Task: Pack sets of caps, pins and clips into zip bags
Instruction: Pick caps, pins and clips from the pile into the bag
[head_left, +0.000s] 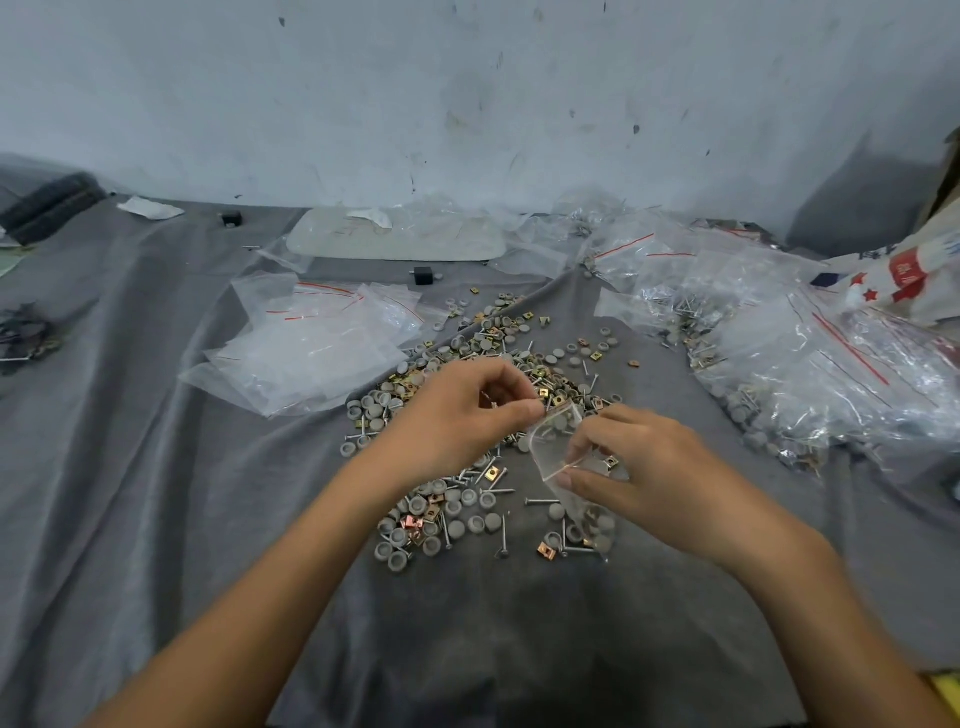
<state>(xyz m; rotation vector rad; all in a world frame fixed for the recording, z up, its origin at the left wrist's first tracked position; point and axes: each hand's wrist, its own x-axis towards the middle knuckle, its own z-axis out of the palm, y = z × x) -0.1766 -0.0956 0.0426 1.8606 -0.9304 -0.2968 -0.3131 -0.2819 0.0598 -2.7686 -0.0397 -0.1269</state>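
L hand (467, 410) + R hand (647, 462) on bag (555, 441)

The item (491, 401) pinched in the left hand (462, 410) is too small to identify, and the right hand (654, 478) covers part of the zip bag (553, 444) contents.

From my station I read this as a small hand-packing workshop, a makeshift bench rather than a home table. A wrinkled grey cloth (156, 467) covers the work surface, set against a scuffed, stained wall (467, 104). Grey caps, pins and brass clips lie loose in one heap (457, 512). Empty zip bags (311, 343) are stacked on the left. Filled bags (831, 374) pile up on the right beside a printed sack (914, 275).
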